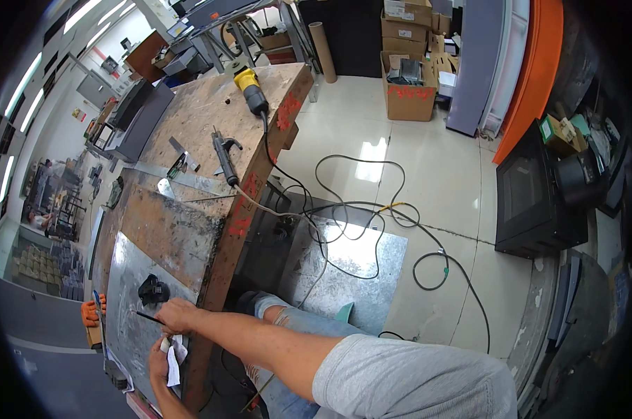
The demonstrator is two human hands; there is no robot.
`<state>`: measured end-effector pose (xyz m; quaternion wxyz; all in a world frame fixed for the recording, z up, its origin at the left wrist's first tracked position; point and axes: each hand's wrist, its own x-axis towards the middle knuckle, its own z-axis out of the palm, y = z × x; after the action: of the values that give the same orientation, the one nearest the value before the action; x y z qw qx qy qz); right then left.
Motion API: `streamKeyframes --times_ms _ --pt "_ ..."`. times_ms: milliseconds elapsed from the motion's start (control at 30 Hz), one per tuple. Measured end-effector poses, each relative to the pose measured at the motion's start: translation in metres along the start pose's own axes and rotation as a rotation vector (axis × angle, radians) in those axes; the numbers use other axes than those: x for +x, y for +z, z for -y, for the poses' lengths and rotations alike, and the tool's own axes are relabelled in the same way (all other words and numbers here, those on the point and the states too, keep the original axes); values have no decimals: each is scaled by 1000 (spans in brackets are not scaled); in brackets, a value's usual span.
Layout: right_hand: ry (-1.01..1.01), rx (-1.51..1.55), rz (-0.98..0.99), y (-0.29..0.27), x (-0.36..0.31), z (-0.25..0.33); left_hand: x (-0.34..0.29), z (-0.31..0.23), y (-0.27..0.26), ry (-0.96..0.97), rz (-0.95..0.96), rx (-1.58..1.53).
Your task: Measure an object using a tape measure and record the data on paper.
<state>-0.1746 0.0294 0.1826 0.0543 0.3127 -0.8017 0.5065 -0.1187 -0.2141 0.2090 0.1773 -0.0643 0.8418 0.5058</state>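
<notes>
My right hand reaches in over the workbench with its fingers closed on a slim black rod-like tool, its thin tip pointing left over the metal sheet. I cannot make out the tool's exact kind. Just below it, my left hand is closed around a crumpled white cloth or paper, with a small whitish rounded end showing at the fingers. Beyond the right hand, a small black molded part sits on the metal sheet, apart from both hands.
Farther along the wooden bench lie a glue gun and a yellow-and-black angle grinder. Their cables run off the edge and loop over the floor. An orange glove is at the left. Cardboard boxes and a black cabinet stand beyond.
</notes>
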Motion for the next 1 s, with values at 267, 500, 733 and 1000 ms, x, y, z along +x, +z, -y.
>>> streamKeyframes --times_ms 267,500,733,1000 --pt "9 -13 12 19 12 -3 -10 -11 3 -15 -31 45" --pt "45 -210 8 14 7 -18 -8 -56 13 143 145 442" --pt "6 -200 15 1 5 10 2 -71 -13 260 275 715" --pt "167 -24 47 6 5 18 29 -55 -41 359 405 598"
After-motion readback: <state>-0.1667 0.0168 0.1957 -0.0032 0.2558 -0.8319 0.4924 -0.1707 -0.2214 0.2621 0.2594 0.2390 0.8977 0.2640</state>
